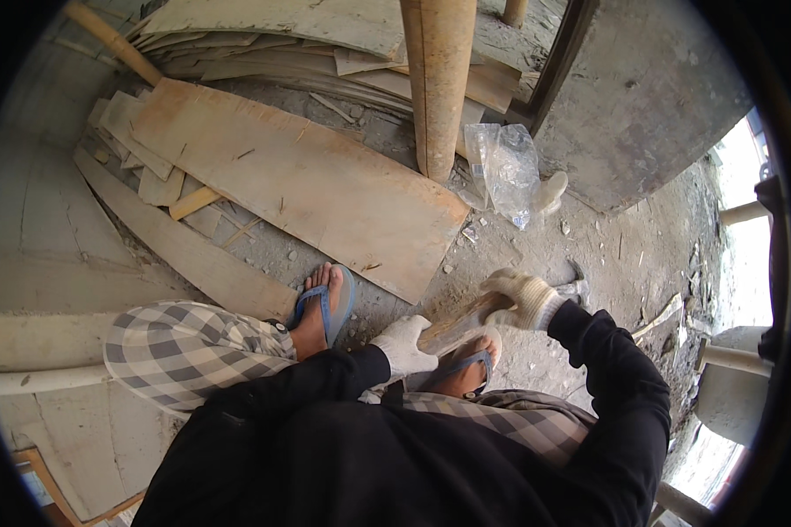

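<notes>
Both my hands wear white knit gloves. Between them, above my right foot, is a short, rough piece of wood (460, 325). My left hand (402, 346) is closed at its left end, with the fingertips partly hidden. My right hand (520, 300) curls its fingers over the other end. Just beyond my right wrist, a hammer (575, 285) lies on the ground with its metal head showing; my wrist and sleeve hide part of the view there.
A long plywood board (299, 189) lies ahead on the left, over smaller wood scraps (163, 186). Stacked sheets (272, 53) lie farther back. A round post (438, 88) stands ahead, beside a clear plastic bag (508, 171). A grey panel (646, 105) leans at the right.
</notes>
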The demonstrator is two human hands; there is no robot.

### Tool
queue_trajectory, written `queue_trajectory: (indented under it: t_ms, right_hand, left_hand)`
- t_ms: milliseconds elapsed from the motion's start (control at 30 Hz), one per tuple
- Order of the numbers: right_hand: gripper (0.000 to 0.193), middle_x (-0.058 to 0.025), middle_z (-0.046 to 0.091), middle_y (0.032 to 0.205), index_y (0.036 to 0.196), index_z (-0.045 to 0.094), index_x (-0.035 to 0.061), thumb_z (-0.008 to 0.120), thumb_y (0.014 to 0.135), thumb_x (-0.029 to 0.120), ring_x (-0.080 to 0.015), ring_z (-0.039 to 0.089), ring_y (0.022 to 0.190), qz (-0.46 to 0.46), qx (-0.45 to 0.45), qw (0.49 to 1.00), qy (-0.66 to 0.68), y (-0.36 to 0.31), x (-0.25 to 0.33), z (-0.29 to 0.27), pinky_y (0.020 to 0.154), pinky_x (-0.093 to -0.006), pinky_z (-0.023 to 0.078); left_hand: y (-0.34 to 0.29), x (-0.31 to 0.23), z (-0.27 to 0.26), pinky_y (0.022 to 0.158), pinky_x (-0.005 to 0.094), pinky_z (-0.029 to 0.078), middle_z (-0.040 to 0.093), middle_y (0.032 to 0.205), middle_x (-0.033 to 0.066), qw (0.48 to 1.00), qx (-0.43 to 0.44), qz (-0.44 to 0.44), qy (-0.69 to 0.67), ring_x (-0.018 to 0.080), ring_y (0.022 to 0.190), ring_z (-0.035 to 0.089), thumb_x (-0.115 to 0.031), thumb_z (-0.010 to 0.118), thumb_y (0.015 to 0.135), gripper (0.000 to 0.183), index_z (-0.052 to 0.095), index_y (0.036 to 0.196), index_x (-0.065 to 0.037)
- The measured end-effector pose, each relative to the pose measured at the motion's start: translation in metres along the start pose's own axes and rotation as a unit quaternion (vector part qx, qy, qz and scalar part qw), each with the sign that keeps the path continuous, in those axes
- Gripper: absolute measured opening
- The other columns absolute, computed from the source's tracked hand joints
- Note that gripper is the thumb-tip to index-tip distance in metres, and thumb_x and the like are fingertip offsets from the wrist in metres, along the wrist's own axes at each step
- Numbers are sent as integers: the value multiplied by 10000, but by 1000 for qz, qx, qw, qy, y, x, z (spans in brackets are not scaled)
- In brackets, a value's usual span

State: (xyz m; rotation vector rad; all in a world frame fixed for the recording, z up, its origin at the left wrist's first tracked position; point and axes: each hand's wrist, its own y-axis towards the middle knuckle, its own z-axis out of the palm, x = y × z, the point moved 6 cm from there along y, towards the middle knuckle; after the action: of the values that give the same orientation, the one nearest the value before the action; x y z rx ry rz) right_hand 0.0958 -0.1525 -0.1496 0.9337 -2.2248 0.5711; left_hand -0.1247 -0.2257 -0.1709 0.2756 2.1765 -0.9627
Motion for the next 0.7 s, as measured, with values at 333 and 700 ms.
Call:
queue_trajectory:
  t_ms: [333, 700]
  right_hand:
    - [416, -154, 602, 1132, 1110, 588, 69, 670, 806, 342, -315, 591, 1074, 253, 215, 873, -357, -60, -135, 31, 879, -428, 486]
    - [345, -218, 648, 990, 1181, 483, 50, 570, 921, 261, -432, 626, 880, 256, -200, 944, -54, -35, -89, -26, 722, -461, 503]
  left_hand:
    - [-3, 79, -25, 928, 439, 448, 582, 1131, 240, 978, -189, -86, 10, 386, 1090, 560, -387, 761, 689, 731, 464, 1250, -25]
    - [-8, 93, -19, 902, 442, 467, 519, 1200, 237, 957, -220, -175, 72, 362, 1108, 547, -455, 800, 651, 811, 400, 1218, -34]
